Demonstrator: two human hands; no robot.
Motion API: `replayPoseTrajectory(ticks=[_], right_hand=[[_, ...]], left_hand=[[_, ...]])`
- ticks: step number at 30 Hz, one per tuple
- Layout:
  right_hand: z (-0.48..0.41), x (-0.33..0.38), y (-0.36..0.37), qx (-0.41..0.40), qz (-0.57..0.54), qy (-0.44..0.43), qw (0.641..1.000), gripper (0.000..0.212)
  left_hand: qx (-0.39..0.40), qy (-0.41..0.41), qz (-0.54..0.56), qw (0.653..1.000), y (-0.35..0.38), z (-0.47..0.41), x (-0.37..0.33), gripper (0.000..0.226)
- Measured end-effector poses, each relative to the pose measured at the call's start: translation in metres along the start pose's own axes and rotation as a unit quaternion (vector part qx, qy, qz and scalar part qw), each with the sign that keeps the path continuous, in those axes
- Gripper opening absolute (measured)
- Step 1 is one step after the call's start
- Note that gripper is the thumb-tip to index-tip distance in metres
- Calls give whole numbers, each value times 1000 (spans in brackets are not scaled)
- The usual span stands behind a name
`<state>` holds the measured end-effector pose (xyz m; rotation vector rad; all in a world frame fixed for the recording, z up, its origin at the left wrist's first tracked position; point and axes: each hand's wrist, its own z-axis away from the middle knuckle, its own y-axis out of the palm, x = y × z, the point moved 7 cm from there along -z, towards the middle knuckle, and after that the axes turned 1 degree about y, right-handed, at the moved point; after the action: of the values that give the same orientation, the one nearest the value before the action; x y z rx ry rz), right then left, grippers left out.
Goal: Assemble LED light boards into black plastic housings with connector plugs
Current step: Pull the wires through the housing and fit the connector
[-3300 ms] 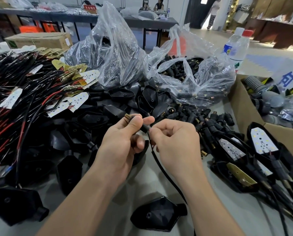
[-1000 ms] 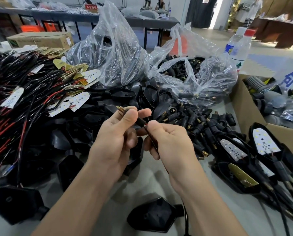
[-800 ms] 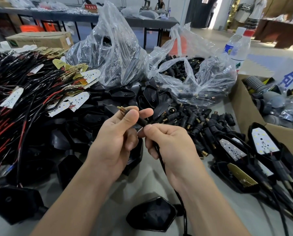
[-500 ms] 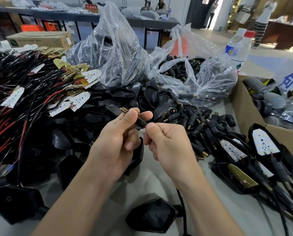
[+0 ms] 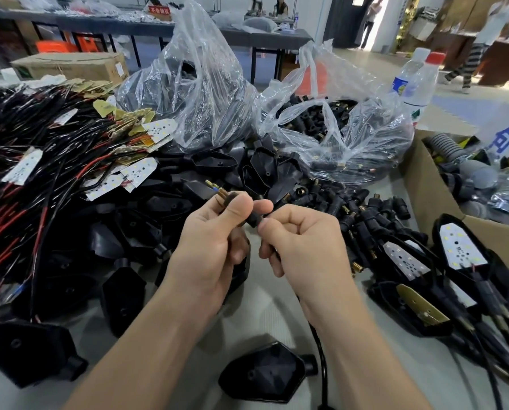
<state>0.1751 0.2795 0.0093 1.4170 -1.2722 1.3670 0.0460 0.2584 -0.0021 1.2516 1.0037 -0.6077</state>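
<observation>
My left hand (image 5: 214,247) pinches a black connector plug (image 5: 251,220) between thumb and forefinger; brass terminals (image 5: 216,187) stick out past the thumb to the upper left. My right hand (image 5: 303,247) grips the same plug's lower end and its black cable (image 5: 321,359), which hangs down past my wrist. A black housing is partly hidden under my left palm. Another black housing (image 5: 265,371) lies on the table below my hands. Wired LED boards (image 5: 105,182) lie in a heap at the left. Loose plugs (image 5: 362,214) lie to the right.
Two clear plastic bags (image 5: 206,93) of black parts stand behind the hands. A cardboard box (image 5: 433,196) sits at the right, with finished housings with LED boards (image 5: 460,250) in front of it. Water bottles (image 5: 415,81) stand at the back right. People move in the background.
Both hands stay together on the plug. The brass terminals now protrude further past my left thumb, and my right fingers have closed tighter on the plug's lower end.
</observation>
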Motion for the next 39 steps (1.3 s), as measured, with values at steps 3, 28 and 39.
replayPoseTrajectory(ticks=[3,28,39], right_hand=[[1,-1,4,4,20,-6,1000,21],[-3,-7,-23,-49,67,29,996,13],[0,-1,-11,8,118,34,992,9]], left_hand=[[-5,4,-18,1000,-1,-1,-1,54],[-44,2,-116,992,-27,-6,-15,31],[-90,86,-234,964,-29,-4,-27,36]])
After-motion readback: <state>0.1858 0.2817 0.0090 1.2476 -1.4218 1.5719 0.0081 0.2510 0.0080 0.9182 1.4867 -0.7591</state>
